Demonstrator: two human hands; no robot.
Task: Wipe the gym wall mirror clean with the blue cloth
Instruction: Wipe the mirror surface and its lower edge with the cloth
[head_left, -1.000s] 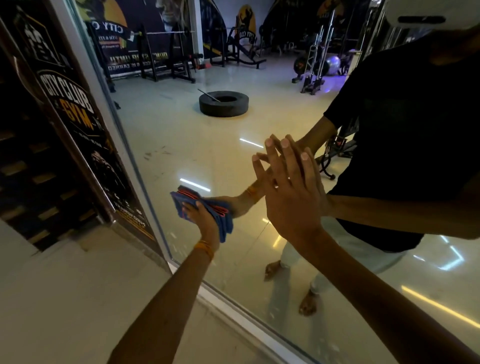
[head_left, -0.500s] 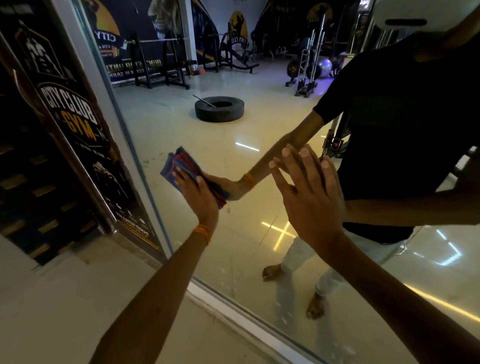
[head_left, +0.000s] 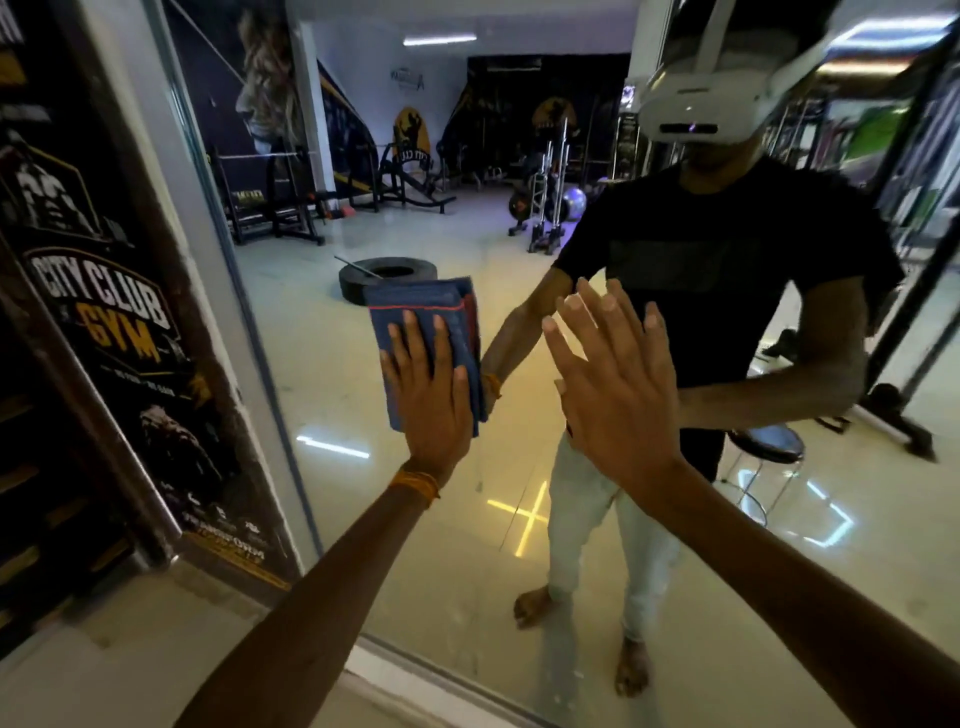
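Two flat palms, fingers straight: your left hand (head_left: 431, 400) presses the blue cloth (head_left: 421, 306) to the mirror (head_left: 415, 519) near its left edge, your right hand (head_left: 618, 400) touches bare glass.

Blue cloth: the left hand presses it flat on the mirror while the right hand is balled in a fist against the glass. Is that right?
Not quite. The head view shows the right hand open, fingers straight and spread, at the mirror, not a fist. The left hand does press the blue cloth flat on the glass.
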